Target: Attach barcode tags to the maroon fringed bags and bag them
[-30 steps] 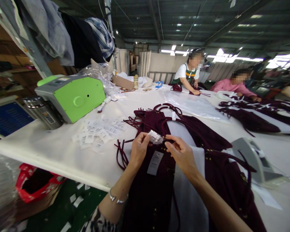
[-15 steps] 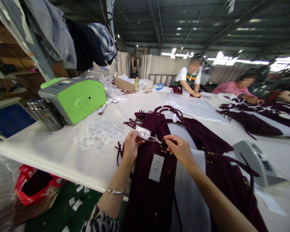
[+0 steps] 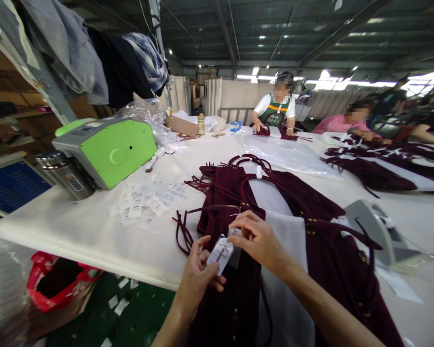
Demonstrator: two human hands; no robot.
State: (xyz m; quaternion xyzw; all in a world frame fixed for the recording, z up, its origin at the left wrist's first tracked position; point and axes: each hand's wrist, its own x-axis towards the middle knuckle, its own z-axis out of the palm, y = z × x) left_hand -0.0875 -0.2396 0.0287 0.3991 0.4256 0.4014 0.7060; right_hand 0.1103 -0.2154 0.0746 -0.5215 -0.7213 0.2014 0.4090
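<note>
A small white hang tag [image 3: 220,256] with a clear plastic pouch over it sits between the thumb and fingers of my left hand [image 3: 200,265]. Above it, my right hand [image 3: 255,236] is closed, thumb against fingers, at the tag's upper end; its fingertips touch the plastic or the string there, and I cannot make out which. Both hands are over a dark burgundy bag [image 3: 222,303] with cord straps and small brass studs. A pale grey sheet [image 3: 285,270] lies beside it, with more burgundy bags [image 3: 342,265] to the right.
Printed white labels [image 3: 148,200] lie scattered left of the bags. Behind them stand a green and grey machine [image 3: 119,152] and a steel flask [image 3: 67,176]. A grey tape dispenser [image 3: 374,236] is at right. Across the table, a co-worker [image 3: 275,113] handles another bag.
The tag has come down and toward me in my left hand. My right hand has shifted from the strap hardware to the tag's upper end. The co-worker opposite now sits more upright.
</note>
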